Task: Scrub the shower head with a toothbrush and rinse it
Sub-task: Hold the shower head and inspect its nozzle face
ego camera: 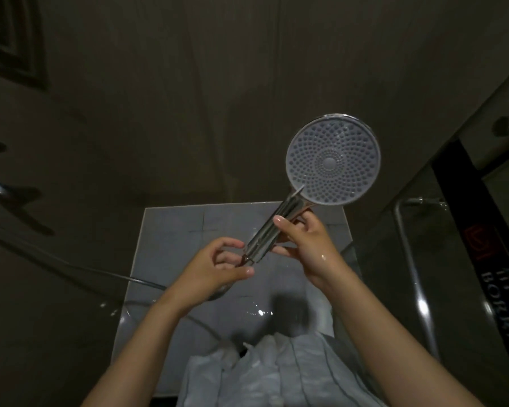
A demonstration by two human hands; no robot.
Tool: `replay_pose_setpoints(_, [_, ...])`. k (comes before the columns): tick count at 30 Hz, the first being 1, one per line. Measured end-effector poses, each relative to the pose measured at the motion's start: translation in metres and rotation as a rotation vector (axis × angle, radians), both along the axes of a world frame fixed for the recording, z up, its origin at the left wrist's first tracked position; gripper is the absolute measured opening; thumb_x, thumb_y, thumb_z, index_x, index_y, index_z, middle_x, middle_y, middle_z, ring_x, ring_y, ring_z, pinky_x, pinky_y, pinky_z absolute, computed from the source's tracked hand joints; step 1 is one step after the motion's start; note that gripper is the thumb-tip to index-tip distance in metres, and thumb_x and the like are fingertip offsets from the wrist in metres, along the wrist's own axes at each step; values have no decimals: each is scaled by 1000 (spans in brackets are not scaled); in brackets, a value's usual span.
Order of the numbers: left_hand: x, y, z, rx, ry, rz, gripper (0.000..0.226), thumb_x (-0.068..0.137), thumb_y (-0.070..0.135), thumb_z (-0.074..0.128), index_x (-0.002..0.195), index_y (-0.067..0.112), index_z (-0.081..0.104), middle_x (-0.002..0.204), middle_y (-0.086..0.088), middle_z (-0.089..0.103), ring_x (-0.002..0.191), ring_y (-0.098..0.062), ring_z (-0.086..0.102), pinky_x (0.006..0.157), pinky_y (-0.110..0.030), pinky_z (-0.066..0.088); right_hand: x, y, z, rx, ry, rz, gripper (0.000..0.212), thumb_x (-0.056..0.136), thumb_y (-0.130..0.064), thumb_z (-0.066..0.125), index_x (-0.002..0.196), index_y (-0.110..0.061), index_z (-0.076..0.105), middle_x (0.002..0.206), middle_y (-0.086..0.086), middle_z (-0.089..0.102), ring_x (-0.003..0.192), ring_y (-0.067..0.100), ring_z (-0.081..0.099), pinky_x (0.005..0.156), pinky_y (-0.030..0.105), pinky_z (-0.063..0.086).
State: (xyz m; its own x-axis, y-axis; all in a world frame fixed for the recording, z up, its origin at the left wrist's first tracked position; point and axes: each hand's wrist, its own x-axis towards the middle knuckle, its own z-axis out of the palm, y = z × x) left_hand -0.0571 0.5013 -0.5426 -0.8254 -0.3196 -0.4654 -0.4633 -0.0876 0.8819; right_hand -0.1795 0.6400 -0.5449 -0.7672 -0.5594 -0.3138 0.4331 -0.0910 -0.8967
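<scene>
1. My right hand (pixel 306 245) grips the shower head (pixel 332 160) by its handle, with the nozzle face just above my fingers.
2. My left hand (pixel 218 265) pinches the handle's lower end.
3. I see no toothbrush, so scrubbing looks unstarted. Next I must free my left hand to fetch one.

shower head (pixel 332 164) face toward camera, tilted up-right | right grip (pixel 303 242) holds chrome handle (pixel 265 239) mid | left grip (pixel 218 265) pinches handle base
</scene>
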Motion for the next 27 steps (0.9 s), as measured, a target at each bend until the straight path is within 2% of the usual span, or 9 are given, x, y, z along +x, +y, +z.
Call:
replay_pose_setpoints(2, [6,5,-9,-21,-10,4,39,68,-3,78,99,10,59,91,-17,62,79,-21,57,81,-35,48,-3,5,-6,11,-5,-8,9,89,-11,61,95,-16,56,79,-4,70,72,10,71,61,28,58])
replay_pose_setpoints(7, [9,20,-25,-182,20,71,36,63,0,82,80,15,55,70,-2,56,57,-2,47,57,-11,43,0,13,-20,12,-70,-19,9,89,-12,62,94,-15,55,86,7,67,71,13,71,64,34,60])
replay_pose_setpoints(10, [11,26,-32,-240,50,87,31,64,0,82,72,14,56,63,0,55,51,-3,44,51,-11,41,2,20,-25,16,-91,-3,10,88,-13,62,95,-15,55,87,7,68,75,17,72,65,34,59])
replay_pose_setpoints(13, [12,29,-32,-227,80,42,23,69,0,79,72,9,58,57,3,58,48,-2,53,49,-10,43,1,25,-24,20,-102,-20,11,88,-12,62,94,-15,54,83,5,69,73,15,72,61,31,58])
replay_pose_setpoints(15, [12,28,-31,-225,82,9,18,71,2,77,76,3,60,60,-4,61,51,-5,59,50,-10,43,1,28,-22,20,-101,-18,11,89,-11,61,94,-16,53,84,4,68,71,13,72,60,31,58])
replay_pose_setpoints(18, [13,28,-30,-225,91,-21,16,74,4,76,79,4,60,67,-15,64,58,-13,64,55,-15,45,4,32,-22,8,-104,-12,11,90,-11,60,94,-16,52,87,4,67,71,11,71,60,30,58])
replay_pose_setpoints(23, [21,35,-28,-89,116,-70,8,82,-3,65,84,-6,59,57,-2,65,40,-1,55,43,-7,39,9,40,-22,16,-92,16,12,89,-13,62,96,-16,53,101,12,68,80,17,71,64,33,58])
replay_pose_setpoints(25, [24,36,-28,-67,122,-122,4,85,-1,62,82,0,60,61,-1,67,48,-4,58,51,-11,43,11,41,-21,11,-88,27,11,89,-12,61,95,-15,53,98,11,69,78,17,71,65,34,58])
replay_pose_setpoints(27, [28,37,-28,-51,128,-138,9,88,0,58,79,4,60,67,-6,67,55,-8,60,60,-15,47,14,43,-21,4,-87,31,10,89,-11,60,95,-15,53,95,9,70,76,16,70,64,35,58])
